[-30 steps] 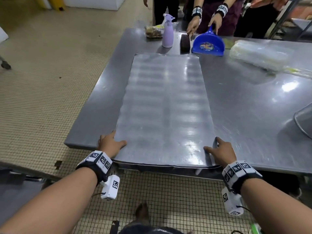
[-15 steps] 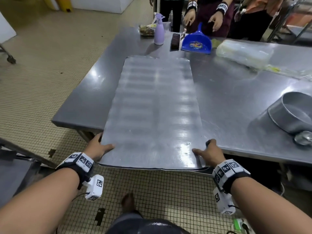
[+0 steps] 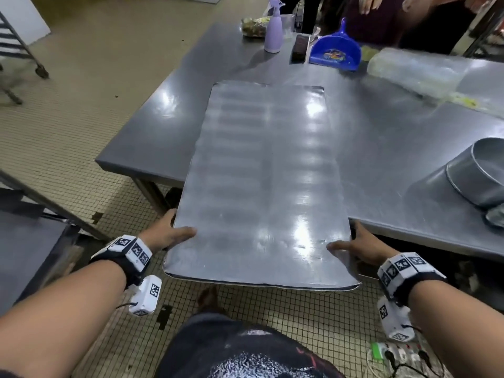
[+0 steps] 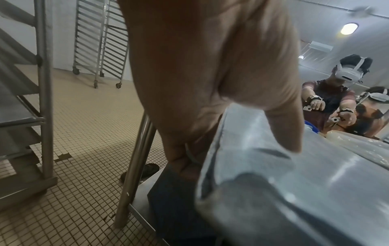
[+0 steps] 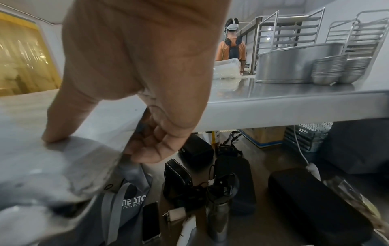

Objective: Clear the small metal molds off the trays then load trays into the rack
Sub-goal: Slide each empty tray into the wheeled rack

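A large flat metal tray (image 3: 261, 181) lies lengthwise on the steel table (image 3: 395, 137), its near end hanging well past the table's front edge. My left hand (image 3: 166, 234) grips the tray's near left edge, thumb on top and fingers underneath (image 4: 181, 159). My right hand (image 3: 354, 245) grips the near right edge the same way, thumb on top (image 5: 63, 123), fingers curled under (image 5: 155, 146). Nothing sits on the tray. Stacked small metal molds (image 5: 330, 69) stand on the table at the right beside a round steel tub (image 5: 294, 63).
A tray rack (image 4: 29, 99) stands close on my left, more racks (image 4: 101, 41) by the far wall. A spray bottle (image 3: 273, 31), blue dustpan (image 3: 336, 51) and plastic wrap bundle (image 3: 414, 70) sit at the table's far side, where other people stand. Bags and cables (image 5: 210, 183) lie under the table.
I have pulled the tray toward me, so its near end now overhangs the table edge much farther. I have stepped back, and the steel tub has come into view at the right.
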Tool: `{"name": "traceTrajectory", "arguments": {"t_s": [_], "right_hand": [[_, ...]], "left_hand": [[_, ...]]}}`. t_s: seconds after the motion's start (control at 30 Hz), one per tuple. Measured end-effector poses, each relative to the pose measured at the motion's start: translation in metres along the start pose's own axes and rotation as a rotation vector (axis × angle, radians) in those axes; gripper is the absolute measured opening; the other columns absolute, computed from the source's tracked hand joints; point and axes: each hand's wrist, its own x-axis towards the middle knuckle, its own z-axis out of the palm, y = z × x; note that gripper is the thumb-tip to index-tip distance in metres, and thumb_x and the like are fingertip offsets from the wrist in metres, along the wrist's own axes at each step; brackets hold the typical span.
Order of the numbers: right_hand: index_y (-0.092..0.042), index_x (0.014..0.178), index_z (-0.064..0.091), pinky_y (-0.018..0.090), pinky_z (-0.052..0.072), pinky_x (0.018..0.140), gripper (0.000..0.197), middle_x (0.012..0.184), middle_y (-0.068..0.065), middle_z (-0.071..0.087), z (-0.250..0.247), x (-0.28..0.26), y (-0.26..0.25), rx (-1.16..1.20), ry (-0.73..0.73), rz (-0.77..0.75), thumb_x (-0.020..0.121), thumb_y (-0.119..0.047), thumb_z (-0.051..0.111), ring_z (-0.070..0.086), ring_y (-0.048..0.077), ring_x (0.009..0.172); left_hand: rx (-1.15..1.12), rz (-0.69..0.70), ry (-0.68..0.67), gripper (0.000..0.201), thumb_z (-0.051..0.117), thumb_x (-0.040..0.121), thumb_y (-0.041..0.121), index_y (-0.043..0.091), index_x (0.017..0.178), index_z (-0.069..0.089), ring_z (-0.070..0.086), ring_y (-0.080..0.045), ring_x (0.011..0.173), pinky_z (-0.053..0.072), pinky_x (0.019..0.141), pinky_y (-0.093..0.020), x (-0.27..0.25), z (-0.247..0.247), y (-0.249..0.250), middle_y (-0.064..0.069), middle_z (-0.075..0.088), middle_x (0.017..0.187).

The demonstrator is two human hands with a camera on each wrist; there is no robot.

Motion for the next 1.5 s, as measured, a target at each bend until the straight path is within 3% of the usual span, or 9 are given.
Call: {"name": "traceTrajectory", "arguments": {"t_s": [0.07, 0.13, 0.3, 0.53, 0.7, 0.83, 1.07, 1.2, 1.5], "right_hand": [[-0.015, 0.14, 0.043, 0.04, 0.051, 0.096, 0.111, 0.126, 0.003, 0.062, 0.005, 0.006, -0.001, 0.065, 0.1, 0.024, 0.052, -0.07, 0.083, 0.063, 0.022, 0.109], [-0.011, 0.133, 0.05, 0.043, 0.05, 0.098, 0.104, 0.126, 0.008, 0.063, 0.01, 0.013, -0.003, 0.062, 0.225, 0.044, 0.059, -0.08, 0.07, 0.062, 0.026, 0.111], [-0.006, 0.119, 0.062, 0.036, 0.044, 0.087, 0.059, 0.116, 0.013, 0.066, 0.023, 0.022, -0.007, 0.027, 0.441, 0.056, 0.093, -0.058, 0.054, 0.061, 0.029, 0.105], [-0.016, 0.099, 0.055, 0.035, 0.038, 0.08, 0.056, 0.098, 0.004, 0.054, 0.024, 0.028, -0.005, -0.008, 0.475, 0.061, 0.083, -0.069, 0.047, 0.05, 0.02, 0.09], [-0.01, 0.144, 0.042, 0.043, 0.038, 0.105, 0.067, 0.147, 0.013, 0.048, 0.021, 0.024, -0.015, 0.05, 0.41, 0.051, 0.095, -0.056, 0.051, 0.048, 0.031, 0.132], [-0.01, 0.148, 0.036, 0.044, 0.035, 0.109, 0.067, 0.153, 0.013, 0.041, 0.018, 0.02, -0.015, 0.088, 0.386, 0.023, 0.098, -0.052, 0.049, 0.042, 0.031, 0.138], [-0.005, 0.14, 0.044, 0.032, 0.034, 0.091, 0.054, 0.131, 0.008, 0.055, 0.011, 0.009, -0.02, 0.239, 0.415, -0.033, 0.1, -0.04, 0.052, 0.052, 0.025, 0.115], [-0.014, 0.089, 0.057, 0.04, 0.038, 0.068, 0.032, 0.076, 0.003, 0.055, -0.001, 0.009, -0.027, 0.376, 0.414, -0.077, 0.084, -0.046, 0.058, 0.047, 0.022, 0.074], [-0.018, 0.106, 0.065, 0.048, 0.059, 0.085, 0.055, 0.097, 0.003, 0.076, -0.038, 0.005, -0.05, 0.309, 0.383, -0.202, 0.074, -0.062, 0.074, 0.073, 0.024, 0.089]], "left_hand": [[0.027, -0.021, 0.086, 0.115, 0.084, 0.048, 0.075, 0.022, 0.14, 0.042, 0.066, -0.022, 0.109, 0.054, 0.096, -0.051, 0.003, 0.001, 0.003, -0.001, 0.065, 0.122], [0.021, -0.018, 0.154, 0.084, 0.08, 0.073, 0.058, 0.021, 0.14, 0.044, 0.068, -0.023, 0.104, 0.056, 0.093, -0.05, 0.009, 0.002, 0.01, -0.005, 0.066, 0.122], [0.091, 0.018, 0.281, 0.04, 0.059, 0.098, 0.04, 0.016, 0.129, 0.053, 0.065, -0.022, 0.097, 0.047, 0.073, -0.03, 0.028, 0.013, 0.028, -0.004, 0.067, 0.112], [0.102, 0.027, 0.276, 0.035, 0.056, 0.1, 0.041, 0.017, 0.124, 0.051, 0.063, -0.025, 0.103, 0.05, 0.091, -0.042, 0.038, 0.016, 0.029, -0.003, 0.063, 0.114], [0.132, 0.021, 0.123, 0.048, 0.061, 0.093, 0.051, 0.02, 0.128, 0.048, 0.066, -0.025, 0.109, 0.053, 0.097, -0.049, 0.032, -0.007, 0.032, -0.004, 0.066, 0.119], [0.106, -0.015, -0.004, 0.04, 0.06, 0.098, 0.038, 0.024, 0.132, 0.046, 0.071, -0.019, 0.099, 0.058, 0.085, -0.041, 0.021, -0.017, 0.04, -0.003, 0.071, 0.112], [-0.029, 0.094, 0.329, 0.032, 0.066, 0.094, 0.039, 0.021, 0.117, 0.055, 0.071, -0.019, 0.09, 0.059, 0.081, -0.043, 0.006, 0.019, 0.036, 0.0, 0.071, 0.102], [-0.035, 0.127, 0.4, 0.032, 0.068, 0.093, 0.041, 0.018, 0.112, 0.056, 0.069, -0.018, 0.088, 0.056, 0.073, -0.035, 0.002, 0.024, 0.05, 0.003, 0.069, 0.099], [-0.144, 0.225, 0.433, 0.015, 0.07, 0.093, 0.021, 0.012, 0.101, 0.063, 0.067, -0.015, 0.076, 0.054, 0.071, -0.031, -0.009, 0.021, 0.091, 0.0, 0.07, 0.09]]}}
